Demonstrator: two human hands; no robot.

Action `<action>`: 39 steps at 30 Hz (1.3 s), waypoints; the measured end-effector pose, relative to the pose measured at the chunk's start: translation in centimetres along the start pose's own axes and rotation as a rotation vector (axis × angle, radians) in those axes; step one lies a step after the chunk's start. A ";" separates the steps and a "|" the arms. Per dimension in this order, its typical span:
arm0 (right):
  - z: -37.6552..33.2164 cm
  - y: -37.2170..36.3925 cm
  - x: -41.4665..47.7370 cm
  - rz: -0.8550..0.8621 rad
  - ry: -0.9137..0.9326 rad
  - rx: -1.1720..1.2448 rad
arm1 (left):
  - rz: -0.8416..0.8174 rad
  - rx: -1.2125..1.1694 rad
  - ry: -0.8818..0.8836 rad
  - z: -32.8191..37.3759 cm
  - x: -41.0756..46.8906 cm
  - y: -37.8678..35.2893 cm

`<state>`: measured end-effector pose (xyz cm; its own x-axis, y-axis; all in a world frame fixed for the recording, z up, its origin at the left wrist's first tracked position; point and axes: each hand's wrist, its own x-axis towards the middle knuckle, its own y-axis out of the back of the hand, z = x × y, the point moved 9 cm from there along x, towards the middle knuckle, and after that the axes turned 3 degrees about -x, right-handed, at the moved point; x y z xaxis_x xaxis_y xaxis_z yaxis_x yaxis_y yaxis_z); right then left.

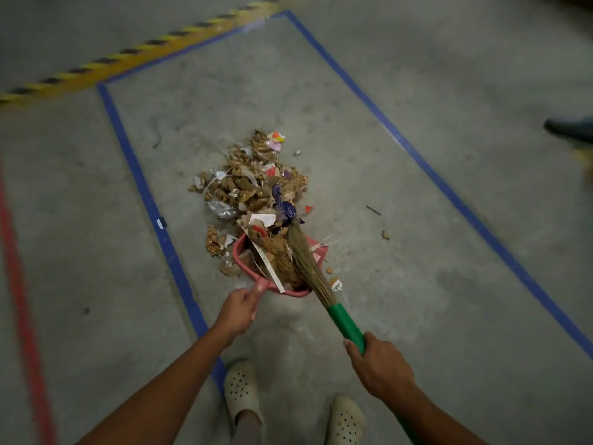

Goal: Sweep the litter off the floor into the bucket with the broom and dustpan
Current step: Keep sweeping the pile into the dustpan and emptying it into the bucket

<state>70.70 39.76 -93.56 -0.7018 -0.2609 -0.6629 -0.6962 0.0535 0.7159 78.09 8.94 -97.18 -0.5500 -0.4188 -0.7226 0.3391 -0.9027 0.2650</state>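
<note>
The job is partway through, at the loading stage. The left hand (239, 308) is wrapped round the handle of the pink dustpan (236, 248), which sits with its mouth against the near end of the litter pile (253, 184). The right hand (380, 364) is clenched round the green handle of the broom (308, 261), whose bristles lie across the right side of the pan, their tip at the pan's mouth among the scraps. The pan already holds a fair load: brown crumpled bits, a white strip and some paper. The larger part of the pile, brown scraps mixed with wrappers and clear plastic, lies on the floor (417, 300) beyond the pan, inside the blue tape (141, 175) rectangle. It looks like too much for this one panful, so I judge several more loads are needed. Loose bits also lie outside the heap: a brown clump (215, 242) just left of the pan, a chip (386, 234) and a thin stick (373, 210) off to the right, and a small pale scrap (297, 153) near the far end. The bucket is not in view, so whether anything has been tipped into it cannot be told; emptying the pan there is left to do.
</note>
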 end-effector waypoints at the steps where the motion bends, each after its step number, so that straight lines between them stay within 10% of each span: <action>1: 0.0 1.3 -1.7 0.001 0.002 0.000 | 0.007 -0.008 -0.007 1.1 -1.8 0.4; 16: -2.3 15.8 -22.9 0.134 0.131 0.041 | 0.134 -0.142 -0.151 13.8 -27.4 5.4; 39: -9.4 13.4 -40.3 0.246 0.399 -0.098 | 0.345 -0.296 -0.254 2.5 -48.1 16.1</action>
<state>91.05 41.91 -55.15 -0.7175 -0.6027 -0.3492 -0.4861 0.0741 0.8708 108.14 14.29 -56.57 -0.5233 -0.7311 -0.4377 0.7147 -0.6563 0.2418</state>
